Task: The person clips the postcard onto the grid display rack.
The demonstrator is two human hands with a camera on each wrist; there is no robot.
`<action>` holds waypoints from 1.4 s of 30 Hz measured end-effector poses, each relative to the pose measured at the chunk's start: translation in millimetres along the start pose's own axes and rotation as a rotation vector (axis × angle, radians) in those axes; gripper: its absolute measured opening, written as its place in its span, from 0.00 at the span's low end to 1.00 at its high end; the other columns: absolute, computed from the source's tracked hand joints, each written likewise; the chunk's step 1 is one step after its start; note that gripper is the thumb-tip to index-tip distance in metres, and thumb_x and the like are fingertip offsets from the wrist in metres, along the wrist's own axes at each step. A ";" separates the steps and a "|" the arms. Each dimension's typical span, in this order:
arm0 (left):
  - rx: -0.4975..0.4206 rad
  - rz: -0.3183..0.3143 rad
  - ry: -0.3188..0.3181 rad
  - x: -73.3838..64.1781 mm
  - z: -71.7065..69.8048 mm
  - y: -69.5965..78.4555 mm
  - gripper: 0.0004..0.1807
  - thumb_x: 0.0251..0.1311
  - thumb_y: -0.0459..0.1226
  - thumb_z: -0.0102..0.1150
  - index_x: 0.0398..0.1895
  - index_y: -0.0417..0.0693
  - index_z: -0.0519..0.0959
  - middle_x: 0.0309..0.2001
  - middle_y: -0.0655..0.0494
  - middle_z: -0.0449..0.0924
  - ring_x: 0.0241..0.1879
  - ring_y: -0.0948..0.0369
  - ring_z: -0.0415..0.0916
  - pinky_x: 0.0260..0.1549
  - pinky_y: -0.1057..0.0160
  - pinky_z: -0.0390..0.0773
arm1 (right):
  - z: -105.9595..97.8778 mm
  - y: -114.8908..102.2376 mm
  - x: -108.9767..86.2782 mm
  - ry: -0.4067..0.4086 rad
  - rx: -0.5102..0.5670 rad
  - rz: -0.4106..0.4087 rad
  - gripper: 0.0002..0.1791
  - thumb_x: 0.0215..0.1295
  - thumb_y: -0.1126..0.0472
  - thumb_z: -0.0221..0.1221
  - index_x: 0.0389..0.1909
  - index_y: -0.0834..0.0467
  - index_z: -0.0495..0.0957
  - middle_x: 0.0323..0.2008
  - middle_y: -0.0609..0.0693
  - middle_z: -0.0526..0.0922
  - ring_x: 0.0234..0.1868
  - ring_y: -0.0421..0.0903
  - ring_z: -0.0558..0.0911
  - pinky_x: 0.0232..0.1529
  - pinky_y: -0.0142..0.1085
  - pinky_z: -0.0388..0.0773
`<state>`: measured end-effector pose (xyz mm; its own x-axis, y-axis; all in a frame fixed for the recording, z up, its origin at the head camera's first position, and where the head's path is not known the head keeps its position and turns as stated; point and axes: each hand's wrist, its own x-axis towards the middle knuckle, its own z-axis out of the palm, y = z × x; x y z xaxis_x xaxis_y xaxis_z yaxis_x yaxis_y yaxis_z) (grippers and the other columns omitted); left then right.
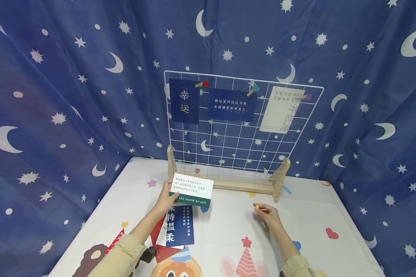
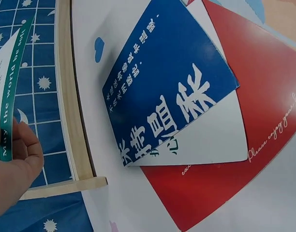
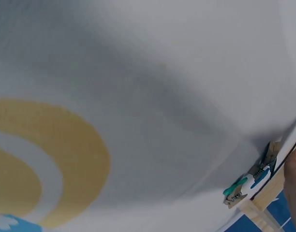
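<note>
In the head view my left hand (image 1: 167, 198) grips the left end of a white postcard (image 1: 193, 184) with a green band reading "the world be soft". It holds the card raised and tilted in front of the wire grid rack (image 1: 225, 154). Below it, a blue card (image 1: 180, 227) with white characters overlaps white and red cards in a pile. At the right, my right hand (image 1: 268, 215) pinches a small yellow thing (image 1: 257, 207) over the table, its fingers hiding most of it. Only part of that hand shows in the right wrist view.
Clipped along the rack's top are a dark blue card (image 1: 184, 102), a wide blue card (image 1: 231, 105) and a cream card (image 1: 280, 109), under heart-topped wooden clothespins. More clothespins (image 3: 235, 195) lie by the rack's wooden foot (image 3: 257, 212). A starry curtain hangs behind.
</note>
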<state>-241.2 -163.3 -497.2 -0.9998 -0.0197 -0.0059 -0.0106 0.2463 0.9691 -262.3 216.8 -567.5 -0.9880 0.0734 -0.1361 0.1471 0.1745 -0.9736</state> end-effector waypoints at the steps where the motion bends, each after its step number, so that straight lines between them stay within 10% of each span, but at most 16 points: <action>1: 0.000 0.007 0.003 0.6 -1.2 -0.4 0.27 0.65 0.28 0.47 0.65 0.38 0.51 0.53 0.32 0.72 0.43 0.49 0.80 0.40 0.56 0.83 | 0.6 -1.9 -0.4 0.013 -0.030 -0.009 0.17 0.62 0.66 0.60 0.49 0.70 0.76 0.40 0.47 0.83 0.35 0.35 0.78 0.38 0.24 0.79; 18: 0.080 -0.081 0.054 7.8 -7.1 6.4 0.18 0.64 0.28 0.49 0.56 0.32 0.62 0.50 0.32 0.77 0.39 0.54 0.81 0.37 0.61 0.82 | 2.8 -15.5 1.6 0.005 -0.048 -0.124 0.14 0.59 0.70 0.61 0.43 0.76 0.75 0.27 0.47 0.86 0.28 0.32 0.81 0.34 0.21 0.78; 42: -0.099 -0.078 0.178 43.0 -0.9 46.0 0.20 0.67 0.31 0.48 0.60 0.35 0.61 0.53 0.34 0.74 0.31 0.69 0.74 0.37 0.67 0.80 | 16.8 -68.1 15.0 -0.001 -0.100 -0.336 0.15 0.58 0.68 0.62 0.43 0.73 0.78 0.41 0.68 0.82 0.30 0.26 0.79 0.37 0.19 0.77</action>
<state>-284.7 -153.7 -452.7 -0.9770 -0.2082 -0.0467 -0.0772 0.1407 0.9870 -287.9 189.6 -506.3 -0.9820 -0.0052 0.1887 -0.1823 0.2842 -0.9413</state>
